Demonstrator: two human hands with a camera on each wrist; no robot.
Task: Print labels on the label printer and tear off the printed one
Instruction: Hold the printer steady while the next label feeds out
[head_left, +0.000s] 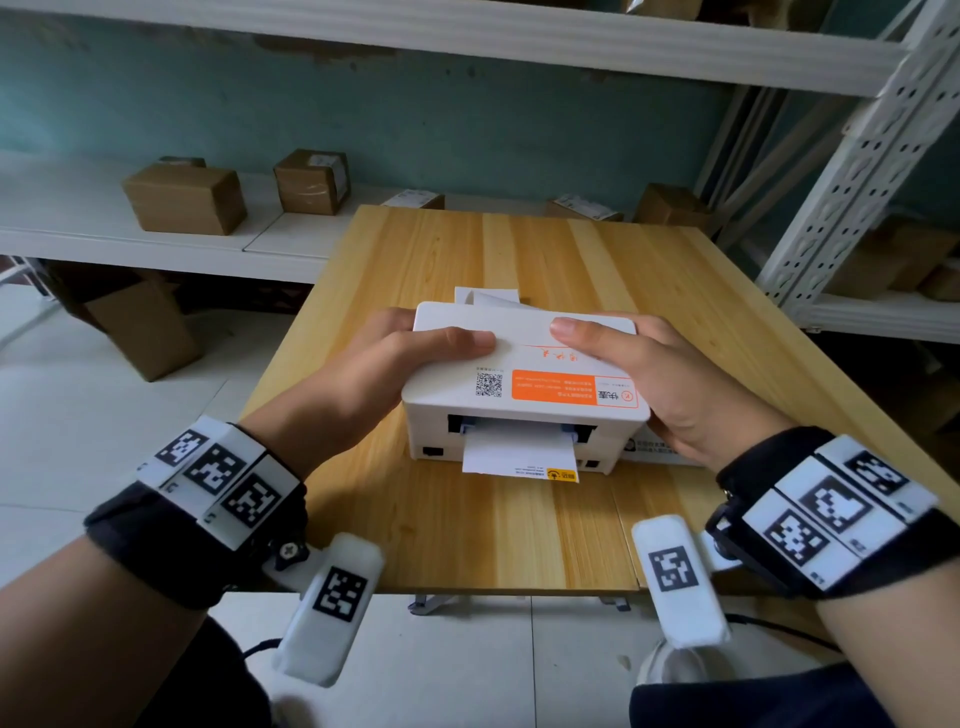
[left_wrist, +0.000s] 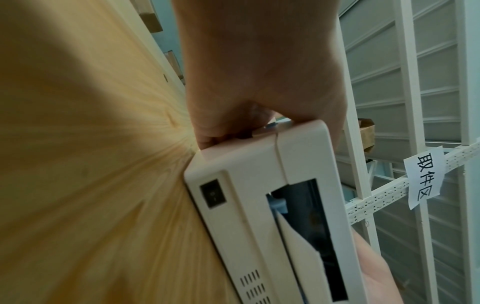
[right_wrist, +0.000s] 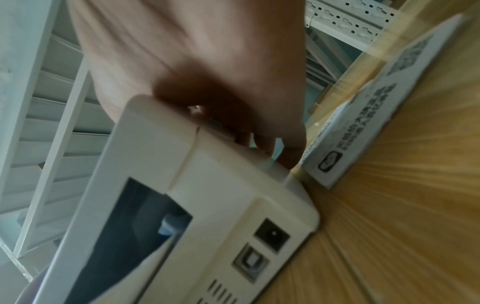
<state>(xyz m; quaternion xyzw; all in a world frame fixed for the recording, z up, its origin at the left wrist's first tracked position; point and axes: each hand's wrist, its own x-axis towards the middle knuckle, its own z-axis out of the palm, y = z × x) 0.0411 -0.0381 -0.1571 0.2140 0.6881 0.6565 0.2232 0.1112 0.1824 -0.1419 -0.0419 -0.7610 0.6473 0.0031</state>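
Note:
A white label printer (head_left: 519, 374) with an orange sticker on its lid stands in the middle of the wooden table (head_left: 519, 530). Its back, with the power switch (left_wrist: 212, 194) and sockets, faces me. My left hand (head_left: 395, 358) grips its left side, thumb on the lid. On the opposite side my right hand (head_left: 649, 374) grips it the same way. A strip of white label paper (head_left: 519, 452) hangs out of the near slot, and more paper (head_left: 488, 297) sticks up behind the far edge. The wrist views show the printer (left_wrist: 249, 170) (right_wrist: 221, 185) close up under each palm.
A flat white printed box (right_wrist: 376, 115) lies against the printer's right side. Cardboard parcels (head_left: 184, 197) sit on the low white shelf behind the table. A white metal rack (head_left: 852, 171) stands at the right, with a handwritten paper sign (left_wrist: 423, 176) on it.

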